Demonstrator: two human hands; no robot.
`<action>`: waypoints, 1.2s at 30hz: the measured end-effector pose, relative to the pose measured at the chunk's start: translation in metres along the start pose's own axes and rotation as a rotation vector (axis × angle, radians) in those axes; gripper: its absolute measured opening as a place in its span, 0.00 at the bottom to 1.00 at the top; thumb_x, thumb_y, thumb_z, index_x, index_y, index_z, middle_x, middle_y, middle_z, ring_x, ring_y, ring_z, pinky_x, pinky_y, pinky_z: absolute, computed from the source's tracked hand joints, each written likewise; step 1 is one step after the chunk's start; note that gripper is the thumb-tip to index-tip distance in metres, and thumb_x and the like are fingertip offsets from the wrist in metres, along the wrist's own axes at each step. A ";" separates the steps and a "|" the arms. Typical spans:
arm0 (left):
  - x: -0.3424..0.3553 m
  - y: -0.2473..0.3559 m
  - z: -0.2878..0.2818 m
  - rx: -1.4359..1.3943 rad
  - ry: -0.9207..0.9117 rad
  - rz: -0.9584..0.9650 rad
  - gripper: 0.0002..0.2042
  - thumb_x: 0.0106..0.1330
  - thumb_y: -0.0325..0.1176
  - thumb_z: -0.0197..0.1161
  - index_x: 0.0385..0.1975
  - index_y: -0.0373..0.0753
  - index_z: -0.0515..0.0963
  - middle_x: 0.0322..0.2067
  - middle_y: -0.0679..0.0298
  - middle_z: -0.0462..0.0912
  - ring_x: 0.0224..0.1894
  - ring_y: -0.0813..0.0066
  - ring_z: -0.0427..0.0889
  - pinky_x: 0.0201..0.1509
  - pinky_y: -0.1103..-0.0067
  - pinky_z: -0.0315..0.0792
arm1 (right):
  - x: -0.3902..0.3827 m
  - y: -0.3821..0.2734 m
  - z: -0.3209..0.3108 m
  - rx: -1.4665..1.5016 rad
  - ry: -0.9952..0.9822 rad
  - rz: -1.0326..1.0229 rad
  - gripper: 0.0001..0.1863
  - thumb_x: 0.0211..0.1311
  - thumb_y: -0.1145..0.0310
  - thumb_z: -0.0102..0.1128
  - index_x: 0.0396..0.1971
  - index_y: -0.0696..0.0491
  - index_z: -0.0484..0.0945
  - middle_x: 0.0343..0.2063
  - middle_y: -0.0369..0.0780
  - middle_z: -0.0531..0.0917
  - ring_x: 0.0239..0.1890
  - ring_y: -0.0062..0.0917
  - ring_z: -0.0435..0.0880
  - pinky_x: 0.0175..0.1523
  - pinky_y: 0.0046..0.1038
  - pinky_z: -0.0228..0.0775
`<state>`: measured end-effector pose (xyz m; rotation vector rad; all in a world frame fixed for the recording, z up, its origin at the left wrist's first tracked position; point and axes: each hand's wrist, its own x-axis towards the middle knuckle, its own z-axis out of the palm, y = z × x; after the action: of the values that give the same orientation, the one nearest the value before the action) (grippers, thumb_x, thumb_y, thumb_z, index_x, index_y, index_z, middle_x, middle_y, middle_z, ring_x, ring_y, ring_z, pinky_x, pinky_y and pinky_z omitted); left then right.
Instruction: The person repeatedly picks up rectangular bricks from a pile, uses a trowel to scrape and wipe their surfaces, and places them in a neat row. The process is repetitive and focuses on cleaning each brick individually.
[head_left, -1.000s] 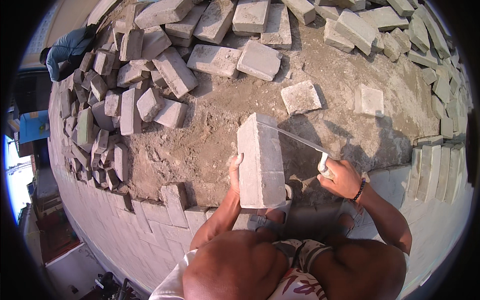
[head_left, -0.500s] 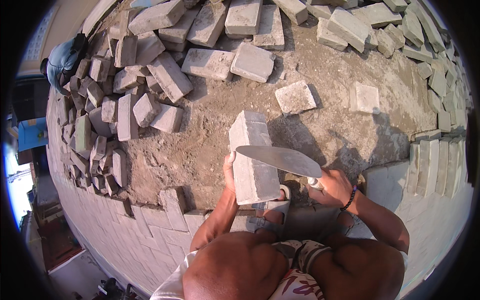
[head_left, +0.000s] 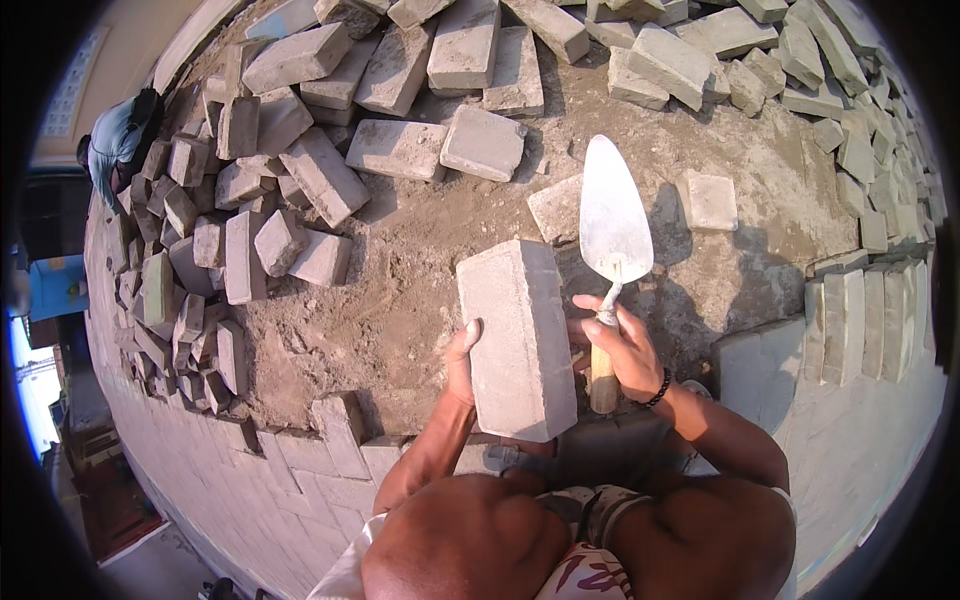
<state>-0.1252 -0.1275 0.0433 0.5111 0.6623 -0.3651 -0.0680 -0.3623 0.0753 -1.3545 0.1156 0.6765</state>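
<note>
A grey concrete paving block (head_left: 515, 345) is held up over the ground in front of my knees, tilted so a broad face and one long side show. My left hand (head_left: 460, 362) grips its left side, thumb on the face and the other fingers hidden behind. To its right, my right hand (head_left: 632, 352) is closed round the wooden handle of a trowel (head_left: 614, 215), whose blade points away from me. Some right fingertips reach close to the block's right side; whether they touch it I cannot tell. Beyond the blade lies a partly covered block piece (head_left: 553, 208).
Loose blocks are heaped at the left (head_left: 245, 255), along the far side and at the far right. A square block (head_left: 710, 202) lies on the sandy soil (head_left: 380, 290). Laid paving (head_left: 270, 500) borders me, with upright blocks (head_left: 865, 320) at right. Another person (head_left: 120, 140) bends at far left.
The trowel blade has swung from across the block to pointing away from me on its right. The block has turned, showing more of its broad face. My view has shifted slightly.
</note>
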 end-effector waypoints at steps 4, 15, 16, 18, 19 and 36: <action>0.003 0.000 0.025 0.218 0.066 0.030 0.38 0.57 0.57 0.66 0.59 0.32 0.69 0.52 0.52 0.78 0.51 0.60 0.80 0.55 0.67 0.74 | -0.001 0.011 0.010 0.043 0.137 -0.070 0.28 0.65 0.62 0.60 0.59 0.65 0.70 0.32 0.30 0.75 0.40 0.12 0.71 0.45 0.19 0.66; 0.020 -0.020 0.021 0.745 0.028 0.523 0.45 0.58 0.53 0.65 0.68 0.30 0.52 0.63 0.46 0.62 0.62 0.56 0.68 0.66 0.64 0.62 | -0.015 -0.026 0.033 -0.494 0.074 -0.188 0.28 0.58 0.66 0.64 0.56 0.65 0.72 0.28 0.52 0.83 0.32 0.32 0.86 0.38 0.32 0.74; 0.021 -0.017 0.024 0.659 -0.001 0.427 0.45 0.58 0.52 0.65 0.68 0.31 0.52 0.63 0.46 0.63 0.61 0.56 0.69 0.65 0.64 0.65 | -0.017 -0.028 0.036 -0.558 0.047 -0.184 0.27 0.58 0.66 0.64 0.56 0.64 0.72 0.28 0.53 0.83 0.32 0.34 0.86 0.39 0.32 0.74; 0.018 -0.010 0.028 0.482 -0.058 0.235 0.44 0.57 0.49 0.65 0.68 0.33 0.52 0.61 0.45 0.65 0.59 0.55 0.72 0.62 0.64 0.69 | -0.013 -0.017 0.032 -0.543 -0.011 -0.157 0.26 0.59 0.64 0.63 0.55 0.62 0.73 0.27 0.54 0.82 0.31 0.37 0.86 0.38 0.33 0.74; 0.024 -0.009 0.006 0.426 -0.093 0.164 0.40 0.57 0.51 0.63 0.67 0.36 0.58 0.59 0.47 0.70 0.54 0.55 0.76 0.57 0.62 0.74 | -0.006 -0.007 0.027 -0.465 -0.067 -0.181 0.26 0.59 0.64 0.63 0.55 0.62 0.74 0.26 0.53 0.82 0.30 0.36 0.86 0.38 0.33 0.74; 0.018 0.006 -0.020 -0.188 -0.063 0.027 0.45 0.58 0.73 0.47 0.68 0.44 0.61 0.59 0.51 0.72 0.56 0.50 0.76 0.58 0.53 0.72 | 0.007 0.014 -0.034 -1.279 -0.262 -0.169 0.16 0.55 0.63 0.61 0.37 0.59 0.76 0.33 0.52 0.83 0.35 0.48 0.83 0.38 0.44 0.77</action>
<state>-0.1191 -0.1148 0.0203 0.3282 0.6216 -0.2894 -0.0595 -0.3900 0.0526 -2.4191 -0.7590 0.7980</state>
